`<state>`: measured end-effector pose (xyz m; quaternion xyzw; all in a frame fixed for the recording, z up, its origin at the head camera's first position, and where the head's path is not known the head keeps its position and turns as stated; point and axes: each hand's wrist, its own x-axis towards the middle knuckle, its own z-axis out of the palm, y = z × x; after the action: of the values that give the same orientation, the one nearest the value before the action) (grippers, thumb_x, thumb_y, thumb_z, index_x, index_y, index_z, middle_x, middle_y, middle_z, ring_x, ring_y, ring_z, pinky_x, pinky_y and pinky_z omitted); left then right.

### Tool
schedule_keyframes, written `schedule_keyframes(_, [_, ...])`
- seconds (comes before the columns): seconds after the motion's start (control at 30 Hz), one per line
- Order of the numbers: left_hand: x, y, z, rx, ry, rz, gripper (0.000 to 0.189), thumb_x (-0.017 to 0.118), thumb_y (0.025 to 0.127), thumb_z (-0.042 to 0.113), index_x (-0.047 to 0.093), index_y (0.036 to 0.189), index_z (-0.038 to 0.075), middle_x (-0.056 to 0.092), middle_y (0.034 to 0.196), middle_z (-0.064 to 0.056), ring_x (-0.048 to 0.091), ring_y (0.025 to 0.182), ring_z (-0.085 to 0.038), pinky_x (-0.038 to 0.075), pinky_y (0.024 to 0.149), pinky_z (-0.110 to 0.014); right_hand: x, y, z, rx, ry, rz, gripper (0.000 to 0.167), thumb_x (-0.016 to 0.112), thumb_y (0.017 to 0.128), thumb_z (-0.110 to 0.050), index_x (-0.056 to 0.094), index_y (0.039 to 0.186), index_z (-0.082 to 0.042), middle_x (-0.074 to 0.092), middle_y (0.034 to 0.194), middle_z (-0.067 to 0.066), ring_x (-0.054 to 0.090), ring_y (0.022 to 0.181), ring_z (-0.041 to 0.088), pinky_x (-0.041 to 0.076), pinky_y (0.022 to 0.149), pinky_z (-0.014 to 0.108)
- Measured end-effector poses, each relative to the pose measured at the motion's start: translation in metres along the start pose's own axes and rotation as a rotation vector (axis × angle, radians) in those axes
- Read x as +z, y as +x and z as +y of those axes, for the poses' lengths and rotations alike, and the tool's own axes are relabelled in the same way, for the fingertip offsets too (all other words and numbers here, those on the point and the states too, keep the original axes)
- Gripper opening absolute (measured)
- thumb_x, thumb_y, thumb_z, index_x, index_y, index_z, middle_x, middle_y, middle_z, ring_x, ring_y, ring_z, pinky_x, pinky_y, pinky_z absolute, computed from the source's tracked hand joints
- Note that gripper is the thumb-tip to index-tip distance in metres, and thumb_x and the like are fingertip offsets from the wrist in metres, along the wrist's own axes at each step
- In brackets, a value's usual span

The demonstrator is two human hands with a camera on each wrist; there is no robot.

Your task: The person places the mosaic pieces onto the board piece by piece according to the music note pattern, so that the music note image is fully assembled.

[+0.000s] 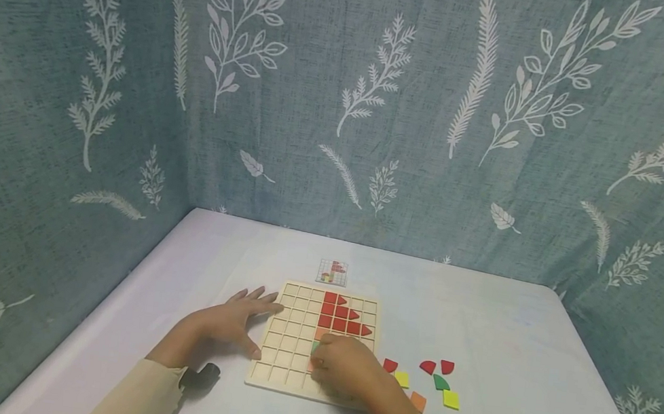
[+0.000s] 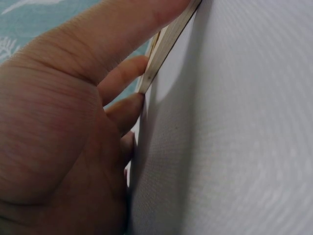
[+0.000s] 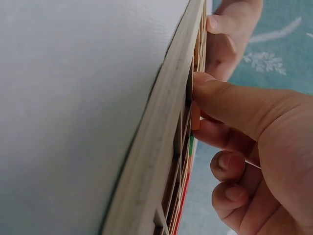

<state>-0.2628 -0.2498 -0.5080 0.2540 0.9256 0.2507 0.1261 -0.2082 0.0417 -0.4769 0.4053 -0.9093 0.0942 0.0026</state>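
A wooden grid board [image 1: 287,338] lies on the table, its right half partly filled with coloured pieces. Red squares and red pointed pieces [image 1: 344,313] form three rows near its top right. Below them sit an orange square [image 1: 322,334] and a green piece [image 1: 315,348], partly covered by my right hand [image 1: 347,367]. That hand pinches an orange piece [image 3: 195,116] between thumb and index finger, low in the same column; its outline is mostly hidden. My left hand [image 1: 227,321] spreads its fingers at the board's left edge, thumb and index finger touching the rim.
Beyond the board lies a small printed pattern card [image 1: 333,273]. Loose pieces are scattered to the right: red quarter-rounds [image 1: 427,367], a green one [image 1: 441,383], yellow squares [image 1: 451,399] and an orange piece [image 1: 418,402]. Patterned curtains [image 1: 320,96] stand behind the table and at its left.
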Motion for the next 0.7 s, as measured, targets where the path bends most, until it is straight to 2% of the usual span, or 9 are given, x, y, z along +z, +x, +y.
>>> schedule_keyframes(0.2, [-0.001, -0.001, 0.002, 0.019, -0.006, 0.000, 0.107, 0.084, 0.055, 0.060, 0.045, 0.147, 0.024, 0.023, 0.159, -0.010, 0.002, 0.147, -0.033, -0.003, 0.116, -0.054, 0.003, 0.000, -0.004, 0.001, -0.028, 0.027, 0.029, 0.068, 0.087, -0.020, 0.059, 0.060, -0.026, 0.041, 0.068, -0.014, 0.038, 0.057, 0.005, 0.036, 0.051, 0.019])
schedule_keyframes(0.3, [-0.001, -0.001, 0.003, 0.020, -0.006, -0.002, 0.106, 0.084, 0.055, 0.059, 0.045, 0.147, 0.024, 0.023, 0.159, -0.010, 0.002, 0.147, -0.033, -0.003, 0.116, -0.055, 0.005, 0.001, -0.007, 0.005, -0.050, 0.043, 0.028, 0.066, 0.088, -0.020, 0.062, 0.060, -0.024, 0.040, 0.068, -0.014, 0.038, 0.056, 0.005, 0.036, 0.051, 0.019])
schedule_keyframes(0.5, [-0.003, -0.002, 0.006, 0.006, 0.002, -0.003, 0.106, 0.084, 0.055, 0.058, 0.045, 0.147, 0.023, 0.023, 0.159, -0.010, 0.003, 0.147, -0.034, -0.003, 0.116, -0.054, 0.005, 0.003, -0.012, 0.027, -0.088, 0.054, 0.019, 0.069, 0.088, -0.023, 0.073, 0.069, -0.019, 0.040, 0.068, -0.014, 0.039, 0.056, 0.005, 0.036, 0.051, 0.019])
schedule_keyframes(0.7, [-0.002, -0.002, 0.005, 0.010, 0.011, -0.001, 0.107, 0.084, 0.055, 0.059, 0.044, 0.147, 0.024, 0.024, 0.159, -0.011, 0.003, 0.147, -0.035, -0.002, 0.116, -0.054, 0.007, 0.003, -0.013, 0.041, -0.108, 0.044, 0.015, 0.071, 0.088, -0.025, 0.074, 0.076, -0.018, 0.041, 0.070, -0.013, 0.040, 0.055, 0.005, 0.037, 0.050, 0.018])
